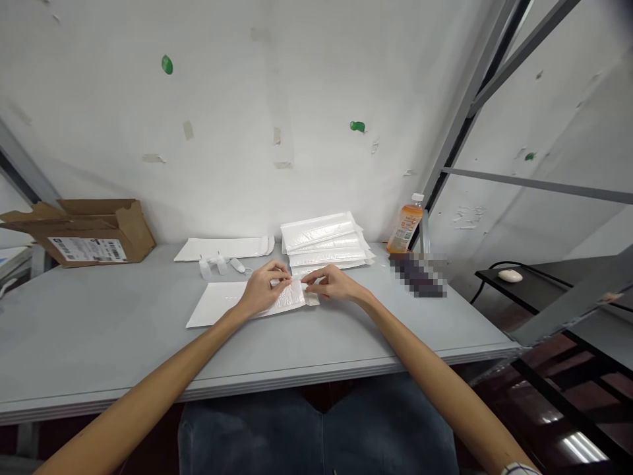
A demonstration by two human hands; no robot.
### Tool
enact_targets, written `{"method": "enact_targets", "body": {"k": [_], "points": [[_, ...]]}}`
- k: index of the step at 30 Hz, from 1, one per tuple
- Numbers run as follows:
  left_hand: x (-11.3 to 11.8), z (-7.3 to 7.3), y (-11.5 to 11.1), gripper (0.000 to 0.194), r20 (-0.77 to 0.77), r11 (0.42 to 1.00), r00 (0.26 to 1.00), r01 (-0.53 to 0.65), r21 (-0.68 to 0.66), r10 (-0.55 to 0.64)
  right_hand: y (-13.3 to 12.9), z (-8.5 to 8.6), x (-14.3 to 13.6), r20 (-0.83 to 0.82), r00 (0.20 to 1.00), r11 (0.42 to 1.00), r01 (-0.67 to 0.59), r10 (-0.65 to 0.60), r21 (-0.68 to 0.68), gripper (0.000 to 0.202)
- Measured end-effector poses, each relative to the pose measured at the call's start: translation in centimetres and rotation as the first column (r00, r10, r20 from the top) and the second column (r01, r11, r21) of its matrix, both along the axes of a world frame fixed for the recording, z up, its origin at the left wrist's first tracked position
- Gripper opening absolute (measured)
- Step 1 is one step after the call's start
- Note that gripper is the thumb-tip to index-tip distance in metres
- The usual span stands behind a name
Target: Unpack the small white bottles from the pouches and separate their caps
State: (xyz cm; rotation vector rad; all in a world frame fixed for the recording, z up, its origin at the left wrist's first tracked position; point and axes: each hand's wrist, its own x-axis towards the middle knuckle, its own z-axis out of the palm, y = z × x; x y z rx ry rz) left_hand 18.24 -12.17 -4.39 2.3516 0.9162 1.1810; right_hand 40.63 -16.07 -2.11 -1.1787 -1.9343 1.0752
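Flat on the grey table lies a white padded envelope (212,304), its right end showing a shiny bubble-lined surface. My left hand (265,288) rests over that part, its thumb and fingers pinched together on the envelope. Facing it, my right hand (333,284) pinches the envelope's right end by the flap. Behind my left hand are small translucent white bottles (221,265) and a small white item (238,265) with a thin loop. A fanned stack of shiny white envelopes (324,234) lies behind both hands.
More flat white envelopes (222,248) lie by the wall. An open cardboard box (89,237) stands at the left. An orange drink bottle (406,225) stands at the right back, beside a blurred dark item (419,276). A white mouse (510,276) sits on a black side shelf.
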Motion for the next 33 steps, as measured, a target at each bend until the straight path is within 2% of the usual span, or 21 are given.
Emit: {"method": "enact_targets", "body": {"k": [8, 15, 24, 28, 31, 33], "points": [[0.1, 0.1, -0.2, 0.019, 0.005, 1.000, 1.000, 0.012, 0.019, -0.012, 0.3, -1.3, -0.6, -0.001, 0.999, 0.999, 0.047, -0.047, 0.019, 0.026], [-0.3, 0.4, -0.2, 0.018, 0.039, 0.999, 0.998, -0.047, -0.022, 0.048, 0.5, -1.3, -0.4, -0.029, 0.984, 0.969, 0.177, -0.175, 0.172, 0.018], [-0.2, 0.2, -0.2, 0.018, 0.034, 1.000, 0.999, -0.016, -0.026, 0.017, 0.6, -1.8, -0.8, -0.039, 0.992, 0.956, 0.125, -0.119, 0.266, 0.008], [-0.2, 0.2, -0.2, 0.018, 0.044, 0.999, 0.999, -0.019, -0.034, 0.020, 0.6, -1.7, -0.7, 0.013, 0.987, 0.940, 0.149, -0.161, 0.307, 0.007], [-0.2, 0.3, -0.3, 0.018, 0.061, 0.999, 0.998, -0.027, -0.047, 0.029, 0.5, -1.3, -0.5, 0.107, 0.965, 0.920, 0.190, -0.239, 0.343, 0.017], [-0.2, 0.3, -0.3, 0.017, 0.066, 0.998, 0.997, -0.028, -0.052, 0.031, 0.4, -1.0, -0.4, 0.164, 0.955, 0.923, 0.180, -0.247, 0.340, 0.023]]}}
